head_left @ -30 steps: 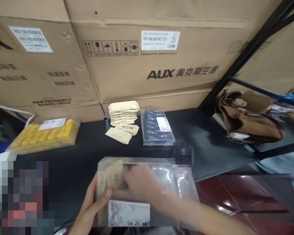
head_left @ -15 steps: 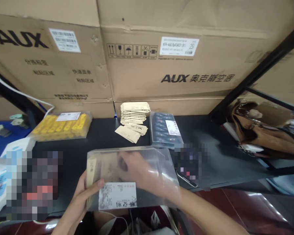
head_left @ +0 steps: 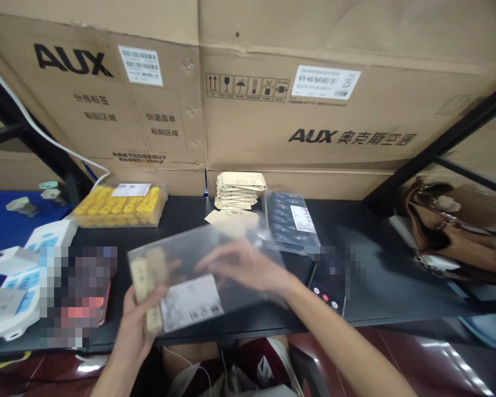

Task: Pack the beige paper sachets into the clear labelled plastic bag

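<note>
Tall cardboard AUX cartons (head_left: 248, 132) fill the back of my view, with the black worktop (head_left: 367, 264) running below them. A brown handbag (head_left: 450, 226) sits at the far right. Up front, the clear plastic case (head_left: 182, 242) is tilted over the worktop. Beyond it I see a yellow-filled case (head_left: 159, 212) on the left and a dark blue-filled case (head_left: 287, 242) right of centre, both flat. I have the left hand (head_left: 139, 317) closed on the clear plastic case's left end, thumb across the front. The right hand (head_left: 248, 267) shows through the plastic, fingers loosely bent; I can't tell whether they hold anything. A packet stack (head_left: 240, 190) stands just beside the dark blue-filled case. Smaller still, cream packets (head_left: 149, 281) sit in the clear plastic case's left end.
</note>
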`<state>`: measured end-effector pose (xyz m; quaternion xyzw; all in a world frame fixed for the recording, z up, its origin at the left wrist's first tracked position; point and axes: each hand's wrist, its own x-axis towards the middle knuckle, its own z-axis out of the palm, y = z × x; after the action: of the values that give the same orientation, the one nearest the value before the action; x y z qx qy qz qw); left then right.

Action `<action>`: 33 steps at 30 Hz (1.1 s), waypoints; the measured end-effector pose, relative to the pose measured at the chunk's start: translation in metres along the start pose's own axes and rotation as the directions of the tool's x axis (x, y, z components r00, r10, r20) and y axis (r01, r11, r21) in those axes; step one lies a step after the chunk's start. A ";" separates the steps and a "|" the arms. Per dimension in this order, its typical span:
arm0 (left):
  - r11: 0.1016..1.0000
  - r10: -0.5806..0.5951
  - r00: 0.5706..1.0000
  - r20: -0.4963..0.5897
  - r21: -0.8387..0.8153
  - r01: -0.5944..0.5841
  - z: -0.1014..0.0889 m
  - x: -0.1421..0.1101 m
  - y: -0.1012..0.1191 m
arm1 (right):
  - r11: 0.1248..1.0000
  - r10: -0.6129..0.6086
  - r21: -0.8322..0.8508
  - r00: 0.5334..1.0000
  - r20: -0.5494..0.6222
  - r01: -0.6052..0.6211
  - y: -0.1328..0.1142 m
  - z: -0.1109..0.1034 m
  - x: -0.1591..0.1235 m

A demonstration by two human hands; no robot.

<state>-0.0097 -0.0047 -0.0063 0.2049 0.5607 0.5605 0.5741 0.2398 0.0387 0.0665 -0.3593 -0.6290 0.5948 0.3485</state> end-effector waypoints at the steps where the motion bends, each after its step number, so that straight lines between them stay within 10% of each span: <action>1: 0.997 0.035 0.999 -0.006 -0.063 -0.036 0.000 0.003 0.003 | 0.998 -0.017 -0.056 0.987 -0.160 0.008 0.000 -0.012 0.000; 3: 0.978 0.109 0.993 -0.041 -0.177 -0.114 0.000 0.008 0.008 | 0.947 -0.213 -0.321 0.798 -0.564 0.025 0.006 -0.032 -0.001; 5: 0.955 0.140 0.985 -0.103 -0.246 -0.162 0.001 0.010 0.010 | 0.789 -0.444 -0.610 0.615 -0.652 -0.077 0.022 -0.041 -0.002; 9: 0.942 0.135 0.984 -0.120 -0.293 -0.165 0.005 0.010 0.009 | 0.470 -0.343 -0.867 0.871 -0.352 -0.166 0.060 -0.025 0.002; 12: 0.945 0.137 0.988 -0.076 -0.288 -0.153 0.006 0.007 0.009 | 0.371 -0.214 -0.903 0.926 -0.312 -0.219 0.073 -0.006 0.004; 21: 0.975 0.108 0.994 0.018 -0.198 -0.102 0.002 0.009 0.008 | 0.771 -0.245 -0.614 0.812 -0.530 -0.168 0.075 -0.009 -0.038; 24: 0.979 0.090 0.995 0.034 -0.185 -0.082 0.000 0.011 0.007 | 0.955 -0.242 -0.293 0.684 -0.688 0.043 0.062 -0.025 -0.062; 29: 0.991 0.045 0.998 0.046 -0.126 -0.039 -0.001 0.011 0.004 | 0.886 -0.285 -0.088 0.385 -0.878 0.456 0.027 -0.056 -0.100; 33: 0.999 0.020 0.997 0.079 -0.047 -0.017 0.002 0.010 -0.002 | 0.871 -0.336 -0.087 0.459 -0.823 0.483 0.015 -0.069 -0.118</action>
<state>-0.0095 0.0046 -0.0114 0.2187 0.5223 0.5701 0.5953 0.3595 -0.0288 0.0537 -0.4007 -0.4133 0.3062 0.7582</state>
